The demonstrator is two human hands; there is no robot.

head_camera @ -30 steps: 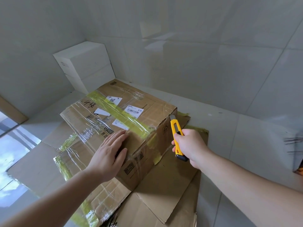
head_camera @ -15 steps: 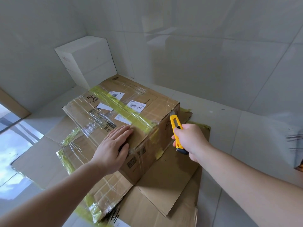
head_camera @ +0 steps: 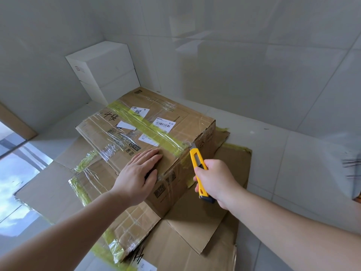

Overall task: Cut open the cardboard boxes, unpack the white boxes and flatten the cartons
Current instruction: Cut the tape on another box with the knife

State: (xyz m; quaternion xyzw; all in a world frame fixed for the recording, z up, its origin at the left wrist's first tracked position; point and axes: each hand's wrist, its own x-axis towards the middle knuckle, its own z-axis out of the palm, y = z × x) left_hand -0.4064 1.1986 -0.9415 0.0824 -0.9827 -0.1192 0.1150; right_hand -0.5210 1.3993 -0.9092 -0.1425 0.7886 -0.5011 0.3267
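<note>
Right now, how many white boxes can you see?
2. Both are stacked in the corner by the wall behind the taped cardboard box: the upper white box sits on the lower white box. More may be hidden inside the cardboard box.

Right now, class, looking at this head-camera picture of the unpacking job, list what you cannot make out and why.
- What the cardboard box contains: it is sealed, the head view shows only its outside.
- Blade tip of the yellow knife: too small where it meets the yellow tape.
- Label text: too small.
- Right hand fingers: hidden behind the hand.
- Dark object: blurred, cut off by the right edge.
</note>
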